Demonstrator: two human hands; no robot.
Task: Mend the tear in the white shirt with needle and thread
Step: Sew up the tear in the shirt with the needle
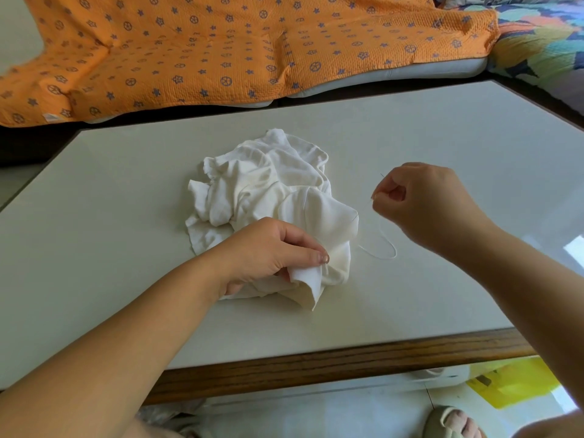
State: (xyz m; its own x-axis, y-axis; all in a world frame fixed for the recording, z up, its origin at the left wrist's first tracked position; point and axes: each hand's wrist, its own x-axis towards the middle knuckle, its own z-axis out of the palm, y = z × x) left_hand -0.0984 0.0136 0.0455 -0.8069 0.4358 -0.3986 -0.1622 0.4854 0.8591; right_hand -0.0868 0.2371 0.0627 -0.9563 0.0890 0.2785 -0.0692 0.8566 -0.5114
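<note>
Shirt: The white shirt [268, 184] lies crumpled at the centre of the frame on the pale worktop [126, 248]. The tear cannot be made out among the folds.
Left hand: At lower centre, the left hand [268, 251] grips the shirt's near edge, fingers [316, 256] clamped on a fold of cloth.
Right hand: Right of centre, the right hand [429, 203] hovers above the worktop. Its fingers [384, 192] are pinched together on what appears to be the needle [381, 176], a thin dark tip just above them.
Thread: White thread [384, 251] drops from the pinch and loops slack on the worktop just beside the shirt.
Risk: A quick pull could knot the slack loop or snag it on the cloth. In fabric this bunched, the needle may catch a second layer and sew folds together, or prick the holding fingers.
Writing: None legible. A small tag on the orange blanket [221, 52], at the frame's left edge, is too small to read.
</note>
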